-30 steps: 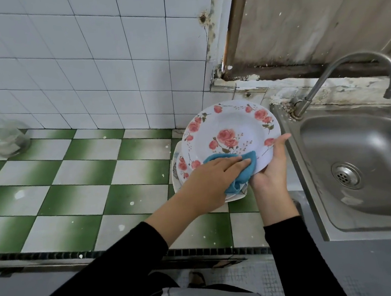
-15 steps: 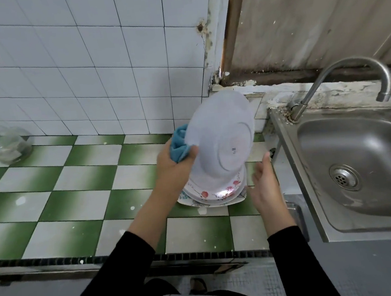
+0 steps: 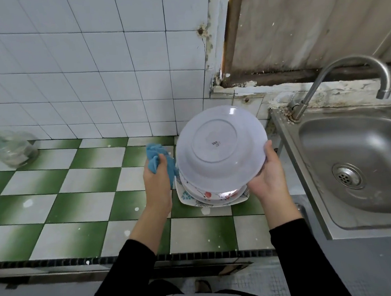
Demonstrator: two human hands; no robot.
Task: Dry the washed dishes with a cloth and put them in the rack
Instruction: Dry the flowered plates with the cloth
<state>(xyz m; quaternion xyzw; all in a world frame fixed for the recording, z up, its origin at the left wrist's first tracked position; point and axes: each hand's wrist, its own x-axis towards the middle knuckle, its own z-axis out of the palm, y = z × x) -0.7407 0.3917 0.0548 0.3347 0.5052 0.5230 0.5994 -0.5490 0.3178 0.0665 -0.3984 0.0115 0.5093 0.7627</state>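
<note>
A round white plate [image 3: 220, 147] is held up with its plain underside facing me, above the counter. My right hand [image 3: 267, 176] grips its lower right rim, thumb on the underside. My left hand [image 3: 156, 177] is at the plate's left edge and grips a bunched blue cloth [image 3: 158, 157]. Under the held plate a stack of flower-patterned plates [image 3: 213, 197] rests on the counter, a squarish one at the bottom. No rack is in view.
The counter [image 3: 74, 190] has green and white checkered tiles. A steel sink [image 3: 361, 167] with a curved tap [image 3: 359, 77] is at the right. Clear glass jars [image 3: 6, 151] stand at the far left by the tiled wall.
The plate was turned from its flowered face to its plain underside. My left hand held it with the cloth while my right let go; now my right hand grips the rim again.
</note>
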